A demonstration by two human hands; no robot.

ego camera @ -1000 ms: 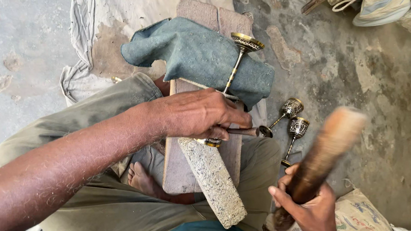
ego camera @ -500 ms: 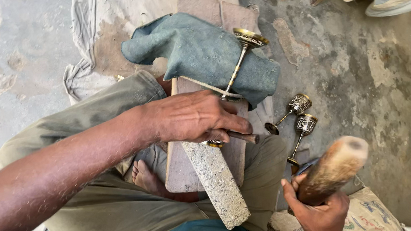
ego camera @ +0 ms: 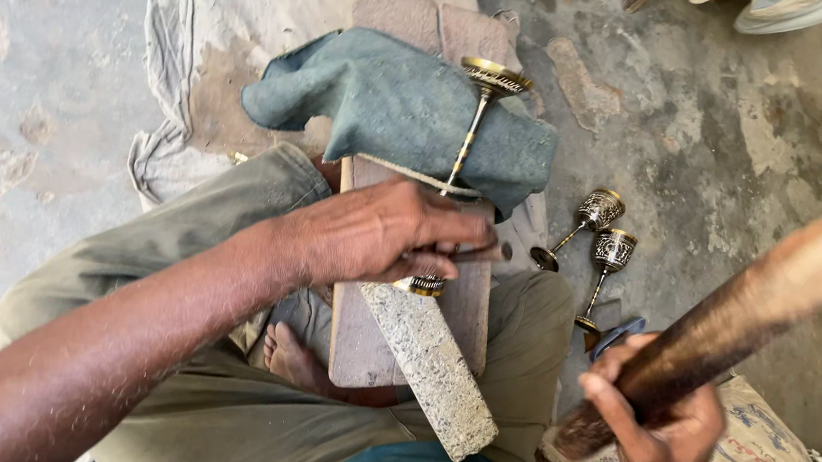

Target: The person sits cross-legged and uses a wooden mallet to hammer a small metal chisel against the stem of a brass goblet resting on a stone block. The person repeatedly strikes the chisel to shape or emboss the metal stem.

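Left hand (ego camera: 381,234) is closed on a small brass piece (ego camera: 424,284), pressed against the stone block (ego camera: 434,369) on the wooden board (ego camera: 367,351). A raised wooden mallet (ego camera: 731,321) is gripped by the right hand (ego camera: 656,423). Two brass goblets (ego camera: 598,238) lie beside the board.

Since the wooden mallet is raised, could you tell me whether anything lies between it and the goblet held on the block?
Nothing visible does. The right hand holds the mallet up to the side; the left hand pins the goblet on the stone block, fingers close by.
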